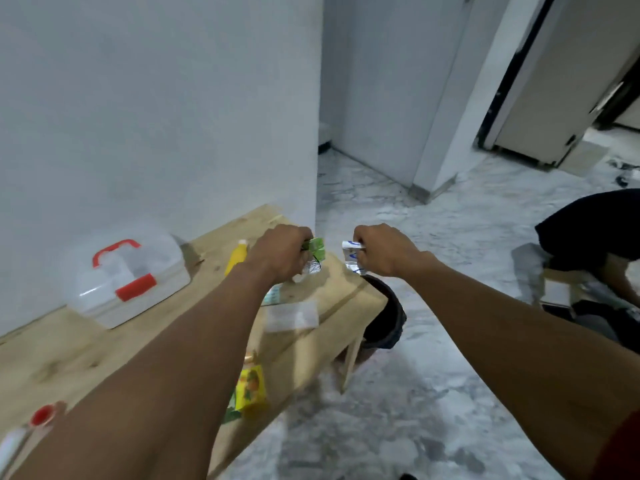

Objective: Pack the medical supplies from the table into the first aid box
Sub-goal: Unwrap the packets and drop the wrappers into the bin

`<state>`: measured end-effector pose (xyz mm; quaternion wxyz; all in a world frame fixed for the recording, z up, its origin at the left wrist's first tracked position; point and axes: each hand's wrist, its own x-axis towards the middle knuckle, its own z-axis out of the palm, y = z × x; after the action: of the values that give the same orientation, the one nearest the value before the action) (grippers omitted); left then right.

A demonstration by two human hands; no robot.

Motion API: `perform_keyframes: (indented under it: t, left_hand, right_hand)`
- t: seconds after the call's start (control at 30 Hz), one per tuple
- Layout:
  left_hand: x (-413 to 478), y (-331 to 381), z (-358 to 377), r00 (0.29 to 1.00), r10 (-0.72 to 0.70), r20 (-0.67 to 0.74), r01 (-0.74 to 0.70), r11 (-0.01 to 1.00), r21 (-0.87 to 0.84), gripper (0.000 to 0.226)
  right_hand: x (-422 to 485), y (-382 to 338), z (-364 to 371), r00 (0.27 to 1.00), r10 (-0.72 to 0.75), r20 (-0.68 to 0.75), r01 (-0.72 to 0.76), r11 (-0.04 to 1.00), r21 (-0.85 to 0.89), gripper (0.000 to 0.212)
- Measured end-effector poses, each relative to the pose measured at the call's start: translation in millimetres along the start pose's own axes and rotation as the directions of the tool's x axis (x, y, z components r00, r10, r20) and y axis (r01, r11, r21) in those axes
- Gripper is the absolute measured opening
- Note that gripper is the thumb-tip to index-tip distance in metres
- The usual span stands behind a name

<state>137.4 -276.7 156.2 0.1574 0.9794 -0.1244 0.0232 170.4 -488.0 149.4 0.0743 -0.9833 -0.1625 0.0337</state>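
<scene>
The first aid box (128, 278), clear plastic with a red handle and red latch, sits closed on the wooden table (69, 355) near the wall. My left hand (280, 252) grips a small green packet (317, 249) with silver foil under it, over the table's far end. My right hand (384, 251) holds a white and blue packet (351, 254) just past the table's end. On the table lie a yellow bottle (237, 256), a white sachet (292, 315), a yellow box (251, 388) and a red-capped bottle (43, 415).
A dark bin (384, 313) stands on the marble floor just beyond the table's far end. Another person in dark clothes (595, 233) crouches at the right. A white wall runs along the table's left side.
</scene>
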Motion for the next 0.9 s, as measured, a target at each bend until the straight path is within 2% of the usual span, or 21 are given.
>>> perform_keyframes:
  t: [0.2, 0.37, 0.63, 0.8, 0.9]
  left_hand:
    - [64.7, 94.7, 53.9, 0.998, -0.019, 0.055, 0.019, 1.0, -0.002, 0.02]
    - [103.7, 138.9, 98.9, 0.991, -0.077, 0.112, 0.079, 0.997, -0.013, 0.026]
    - [185.7, 129.3, 132.1, 0.972, -0.163, 0.17, 0.17, 0.985, -0.027, 0.023]
    - [226.8, 126.6, 158.1, 0.943, -0.204, 0.265, 0.224, 0.973, -0.049, 0.027]
    - [236.8, 124.8, 179.6, 0.909, -0.265, 0.32, 0.296, 0.954, -0.052, 0.03]
  right_hand:
    - [-4.1, 121.7, -6.6, 0.998, 0.011, 0.058, -0.011, 1.0, 0.001, 0.019]
    - [15.6, 190.3, 0.0, 0.994, -0.023, 0.109, 0.02, 0.999, 0.029, 0.019]
    - [87.8, 243.6, 17.0, 0.988, -0.034, 0.152, 0.023, 0.997, 0.075, 0.022]
    - [130.9, 267.8, 33.8, 0.97, -0.069, 0.235, 0.055, 0.996, 0.065, 0.024]
    - [152.3, 277.7, 49.8, 0.927, -0.147, 0.345, 0.138, 0.989, 0.049, 0.027]
